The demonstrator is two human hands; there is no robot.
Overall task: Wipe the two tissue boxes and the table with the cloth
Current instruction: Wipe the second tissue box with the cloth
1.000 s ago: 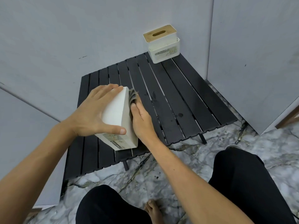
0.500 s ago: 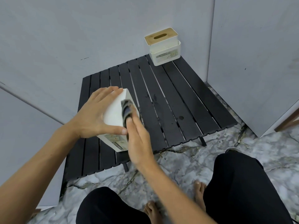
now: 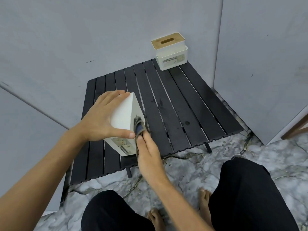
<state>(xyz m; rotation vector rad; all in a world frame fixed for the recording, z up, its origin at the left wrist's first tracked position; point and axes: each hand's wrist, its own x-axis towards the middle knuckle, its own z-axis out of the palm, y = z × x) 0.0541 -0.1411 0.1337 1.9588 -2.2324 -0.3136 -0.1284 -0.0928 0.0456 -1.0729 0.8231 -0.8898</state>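
Black slatted table (image 3: 191,100) — grey walls (image 3: 66,39) behind; marble floor (image 3: 191,165) below.

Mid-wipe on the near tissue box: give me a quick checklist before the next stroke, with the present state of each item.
1. Near tissue box steadied: ok, left hand grips it, tipped on the table.
2. Cloth in hand: ok, right hand pinches it.
3. Cloth touching box: ok, pressed to its right face.
4. That face fully wiped: cannot tell.
5. Far tissue box out of the way: ok, upright at the back corner.
6. Table wiped: cannot tell; dark spots show on the slats.
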